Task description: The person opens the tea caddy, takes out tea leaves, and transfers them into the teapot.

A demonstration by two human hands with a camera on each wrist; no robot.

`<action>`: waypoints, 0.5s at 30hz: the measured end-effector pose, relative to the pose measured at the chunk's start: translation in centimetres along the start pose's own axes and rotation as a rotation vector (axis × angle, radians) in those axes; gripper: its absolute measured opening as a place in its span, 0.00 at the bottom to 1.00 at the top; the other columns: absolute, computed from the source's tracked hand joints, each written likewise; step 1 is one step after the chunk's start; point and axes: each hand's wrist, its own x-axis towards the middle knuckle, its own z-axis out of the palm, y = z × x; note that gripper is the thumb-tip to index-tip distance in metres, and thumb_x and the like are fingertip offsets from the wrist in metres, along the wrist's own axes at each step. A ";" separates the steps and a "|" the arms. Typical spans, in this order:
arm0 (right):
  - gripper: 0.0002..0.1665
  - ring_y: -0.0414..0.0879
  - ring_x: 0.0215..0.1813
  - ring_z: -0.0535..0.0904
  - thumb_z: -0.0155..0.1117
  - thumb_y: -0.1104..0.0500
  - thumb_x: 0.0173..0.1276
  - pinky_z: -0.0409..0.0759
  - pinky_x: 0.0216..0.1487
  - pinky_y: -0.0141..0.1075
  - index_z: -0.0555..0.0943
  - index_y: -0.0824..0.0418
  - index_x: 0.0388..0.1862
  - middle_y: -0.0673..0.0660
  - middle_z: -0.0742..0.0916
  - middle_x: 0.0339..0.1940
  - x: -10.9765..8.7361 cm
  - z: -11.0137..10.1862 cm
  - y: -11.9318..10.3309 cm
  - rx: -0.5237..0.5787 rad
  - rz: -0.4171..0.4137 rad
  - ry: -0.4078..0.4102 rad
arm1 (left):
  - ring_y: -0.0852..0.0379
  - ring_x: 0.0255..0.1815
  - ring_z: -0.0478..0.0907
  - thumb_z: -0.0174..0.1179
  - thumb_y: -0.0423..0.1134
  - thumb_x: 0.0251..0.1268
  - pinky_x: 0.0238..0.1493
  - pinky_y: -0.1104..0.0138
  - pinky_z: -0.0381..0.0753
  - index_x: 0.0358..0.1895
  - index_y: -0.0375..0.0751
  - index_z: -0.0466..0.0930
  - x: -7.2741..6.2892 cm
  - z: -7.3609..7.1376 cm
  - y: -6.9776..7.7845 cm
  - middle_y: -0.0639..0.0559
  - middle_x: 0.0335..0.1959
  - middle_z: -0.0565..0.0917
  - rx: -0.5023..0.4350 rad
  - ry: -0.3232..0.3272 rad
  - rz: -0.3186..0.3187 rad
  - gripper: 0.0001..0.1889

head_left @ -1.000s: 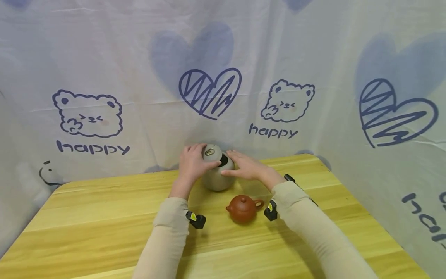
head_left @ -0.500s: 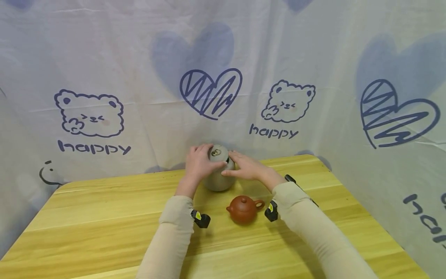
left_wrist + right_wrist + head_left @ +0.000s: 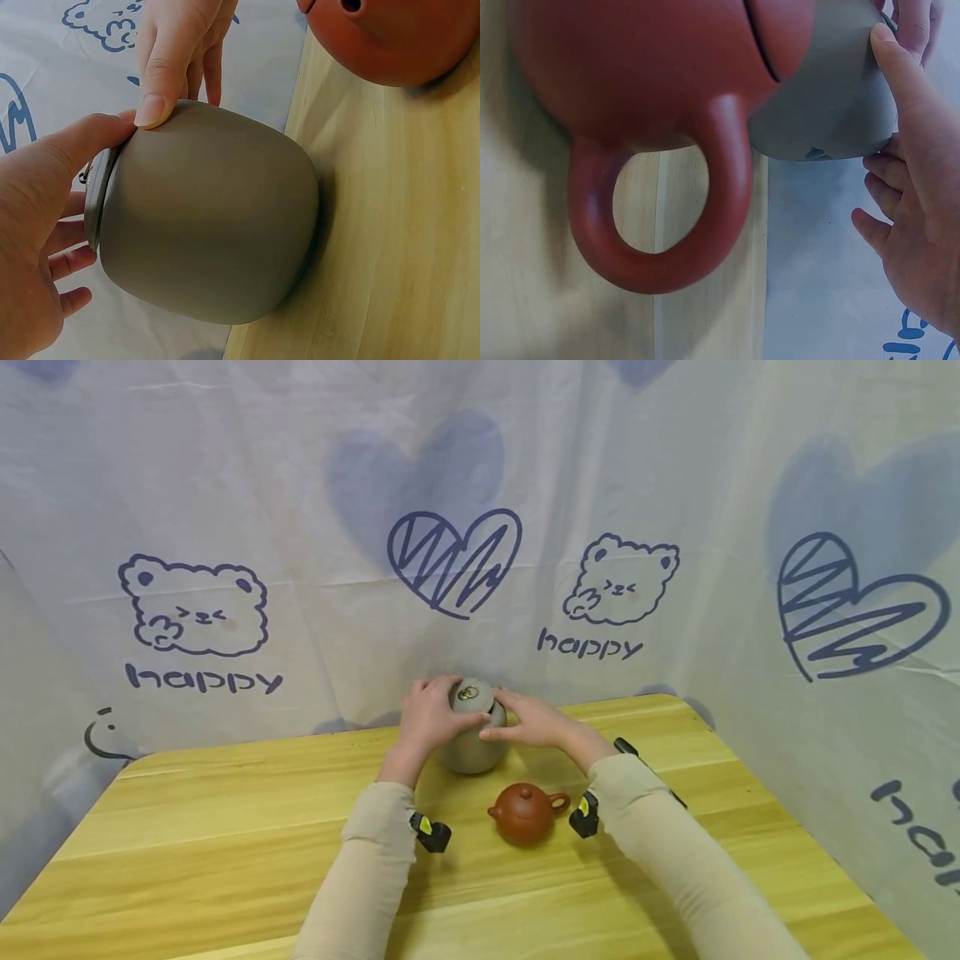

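A round grey-brown jar (image 3: 472, 757) stands near the back edge of the table. My left hand (image 3: 431, 714) holds its flat lid (image 3: 481, 698) by the rim, thumb on the near side and fingers behind. A small metal ring sits on top of the lid. The lid lies over the mouth, slightly raised, with a thin dark gap at the right in the head view. My right hand (image 3: 536, 722) grips the jar's right shoulder, its thumb (image 3: 889, 49) pressing near the rim. In the left wrist view, the jar's body (image 3: 210, 217) shows in full and the left thumb nearly meets the right.
A reddish-brown teapot (image 3: 523, 815) stands in front of the jar, its spout to the left and its handle (image 3: 660, 277) to the right, near the right wrist. Behind the wooden table (image 3: 225, 827) hangs a printed white cloth (image 3: 337, 635).
My left hand has moved the lid rightward over the jar's mouth and slightly down. The dark opening has narrowed to a sliver. The right hand, jar and teapot stay in place.
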 end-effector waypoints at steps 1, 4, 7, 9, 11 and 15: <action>0.56 0.59 0.80 0.53 0.59 0.30 0.63 0.53 0.78 0.53 0.52 0.55 0.80 0.65 0.58 0.79 0.0 0.0 0.0 0.009 0.008 0.000 | 0.44 0.63 0.67 0.70 0.65 0.47 0.64 0.48 0.65 0.67 0.46 0.72 0.0 0.0 -0.1 0.47 0.64 0.78 -0.004 -0.004 -0.001 0.43; 0.56 0.59 0.80 0.53 0.60 0.30 0.63 0.54 0.78 0.52 0.52 0.56 0.80 0.64 0.59 0.79 0.0 0.0 -0.1 0.027 0.019 0.000 | 0.43 0.64 0.67 0.70 0.65 0.48 0.65 0.48 0.66 0.67 0.46 0.72 0.1 0.0 -0.2 0.47 0.65 0.77 -0.016 -0.017 -0.011 0.43; 0.56 0.59 0.79 0.54 0.60 0.31 0.63 0.54 0.78 0.52 0.53 0.57 0.79 0.64 0.59 0.79 0.0 -0.1 -0.2 0.043 0.023 -0.001 | 0.43 0.64 0.67 0.69 0.64 0.48 0.64 0.48 0.66 0.67 0.46 0.72 0.2 0.0 -0.4 0.47 0.65 0.77 -0.030 -0.026 -0.017 0.43; 0.55 0.59 0.79 0.54 0.61 0.32 0.63 0.54 0.78 0.52 0.53 0.57 0.79 0.63 0.60 0.79 0.0 -0.2 -0.3 0.053 0.022 -0.002 | 0.43 0.64 0.67 0.69 0.64 0.48 0.63 0.47 0.67 0.67 0.47 0.72 0.2 0.1 -0.5 0.47 0.65 0.77 -0.046 -0.034 -0.021 0.43; 0.55 0.59 0.79 0.54 0.62 0.33 0.63 0.54 0.78 0.51 0.53 0.58 0.79 0.63 0.60 0.79 0.0 -0.3 -0.3 0.057 0.026 -0.004 | 0.43 0.64 0.66 0.69 0.64 0.49 0.62 0.47 0.68 0.67 0.47 0.72 0.2 0.2 -0.6 0.47 0.64 0.77 -0.070 -0.044 -0.027 0.42; 0.56 0.58 0.80 0.54 0.61 0.32 0.63 0.54 0.78 0.50 0.53 0.60 0.79 0.62 0.60 0.79 0.2 -0.3 -0.1 0.051 0.034 -0.009 | 0.43 0.65 0.65 0.69 0.65 0.49 0.60 0.47 0.69 0.66 0.48 0.73 0.1 0.5 -1.0 0.47 0.64 0.77 -0.126 -0.065 -0.046 0.41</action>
